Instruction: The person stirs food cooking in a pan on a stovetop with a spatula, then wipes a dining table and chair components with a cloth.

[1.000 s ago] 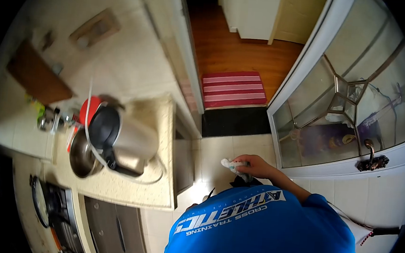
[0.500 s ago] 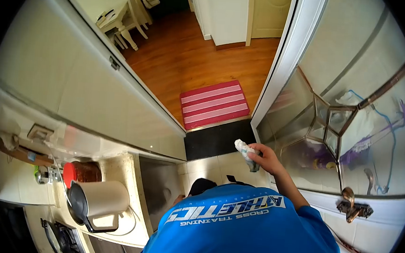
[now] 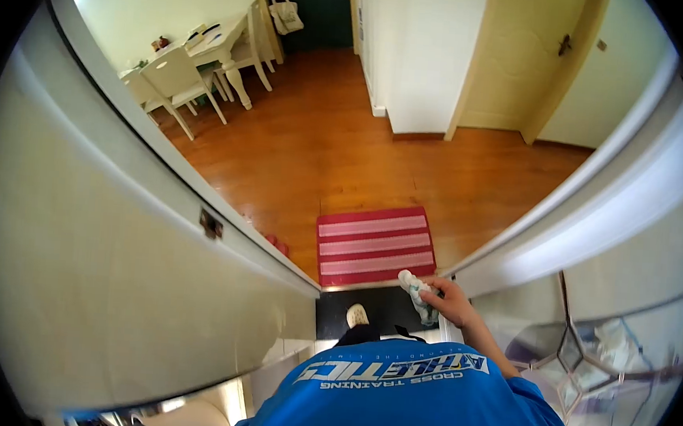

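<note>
Right hand [image 3: 454, 305] pinches a crumpled white bundle [image 3: 413, 286] by the near right corner of the striped mat [image 3: 375, 247]; the left hand's state (out of view) I cannot tell. One pale shoe [image 3: 356, 315] is just nearer than the mat.

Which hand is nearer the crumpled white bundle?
Right: the right hand grips the crumpled white bundle between thumb and fingers. The left hand is out of view, so its exact position relative to it can't be told.
</note>
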The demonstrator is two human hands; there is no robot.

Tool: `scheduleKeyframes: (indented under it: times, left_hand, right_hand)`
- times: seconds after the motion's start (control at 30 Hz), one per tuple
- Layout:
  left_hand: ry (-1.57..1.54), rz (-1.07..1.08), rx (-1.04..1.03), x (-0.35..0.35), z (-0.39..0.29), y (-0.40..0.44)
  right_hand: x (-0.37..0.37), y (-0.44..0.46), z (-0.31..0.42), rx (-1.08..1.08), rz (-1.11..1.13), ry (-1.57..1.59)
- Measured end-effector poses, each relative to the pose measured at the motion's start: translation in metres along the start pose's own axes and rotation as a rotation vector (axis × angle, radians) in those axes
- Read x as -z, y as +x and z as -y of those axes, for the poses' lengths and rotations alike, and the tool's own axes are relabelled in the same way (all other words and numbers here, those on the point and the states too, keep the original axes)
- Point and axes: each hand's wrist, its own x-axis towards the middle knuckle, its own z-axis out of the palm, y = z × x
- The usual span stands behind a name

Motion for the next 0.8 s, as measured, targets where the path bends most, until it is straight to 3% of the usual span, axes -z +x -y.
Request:
scheduleKeyframes:
  times: [0.1,0.33,0.5,0.6,0.8]
  left_hand:
    - [-0.015,-0.032,0.008,0.034,-0.016,0.047]
    - [-0.045,-0.007,0.049,0.059,-0.029,0.106]
    - [-0.058,0.016,0.099,0.060,-0.046,0.136]
    - [-0.059,0.022,0.136,0.056,-0.065,0.152]
    - [-0.071,0.065,0.251,0.043,-0.100,0.174]
  right_hand:
    - [-0.001,0.052,0.024,-0.088,0.032,0.124]
    - [-0.004,0.144,0.046,-0.104,0.144,0.064]
    - [0.011,0.222,0.046,-0.052,0.279,-0.094]
    - [0.023,0.279,0.063,-0.021,0.421,-0.021]
    - [0.078,0.381,0.097,-0.066,0.391,0.094]
